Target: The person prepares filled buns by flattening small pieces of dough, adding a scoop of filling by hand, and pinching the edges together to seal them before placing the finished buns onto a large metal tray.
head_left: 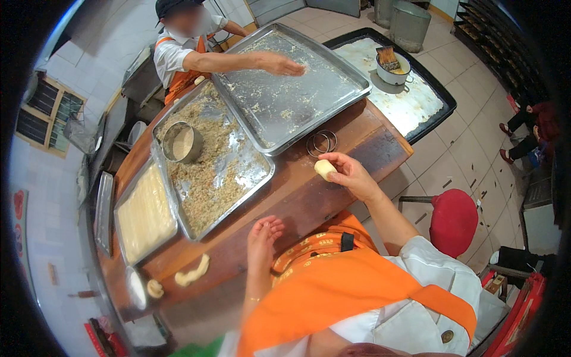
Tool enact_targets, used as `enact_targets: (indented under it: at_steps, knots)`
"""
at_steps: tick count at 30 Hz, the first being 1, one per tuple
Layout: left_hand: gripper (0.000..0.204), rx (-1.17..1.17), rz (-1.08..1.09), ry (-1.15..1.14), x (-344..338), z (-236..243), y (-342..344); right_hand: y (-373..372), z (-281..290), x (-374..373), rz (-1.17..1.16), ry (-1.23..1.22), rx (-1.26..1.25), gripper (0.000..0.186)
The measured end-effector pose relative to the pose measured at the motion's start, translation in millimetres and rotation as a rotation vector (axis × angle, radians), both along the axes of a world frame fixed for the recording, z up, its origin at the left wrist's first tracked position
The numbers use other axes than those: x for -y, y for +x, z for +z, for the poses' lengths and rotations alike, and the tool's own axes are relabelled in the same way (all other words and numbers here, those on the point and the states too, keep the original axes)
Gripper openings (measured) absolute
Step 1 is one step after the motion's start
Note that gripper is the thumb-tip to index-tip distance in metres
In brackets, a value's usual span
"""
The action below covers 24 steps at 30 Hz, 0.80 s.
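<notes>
A white-tiled wall (80, 44) is pierced by a wood-framed window (49, 113) at left. The floor (458, 152) is laid with pale tiles. A red-seated stool (455, 223) is placed near the wooden worktop (300, 187); a dark rack (502, 50) is seen beyond.

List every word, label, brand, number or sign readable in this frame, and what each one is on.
No text can be read with confidence.
Orange apron: yellow characters around the waist, too small and distorted to read.
Pale wall panel at the far left: red marks, too blurred to tell whether they are writing.
No lettering that I can make out elsewhere.
</notes>
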<state>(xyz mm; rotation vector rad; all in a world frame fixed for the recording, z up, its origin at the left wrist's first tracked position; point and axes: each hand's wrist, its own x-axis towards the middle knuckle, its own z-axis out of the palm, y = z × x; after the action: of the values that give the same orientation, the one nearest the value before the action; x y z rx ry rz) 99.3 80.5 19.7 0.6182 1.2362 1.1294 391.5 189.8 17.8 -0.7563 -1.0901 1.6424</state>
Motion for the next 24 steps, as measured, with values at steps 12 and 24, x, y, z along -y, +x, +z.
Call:
enact_targets:
  at_steps: [12, 24]
  knots:
    - [0.025, 0.016, 0.018, 0.003, 10.3, -9.1, -8.4, -7.0, -4.1, 4.0, 0.032, 0.007, 0.034, 0.048]
    - [0.026, 0.076, 0.038, 0.045, 14.5, -16.0, -16.8, -16.9, -1.1, 3.6, 0.057, 0.006, 0.058, 0.049]
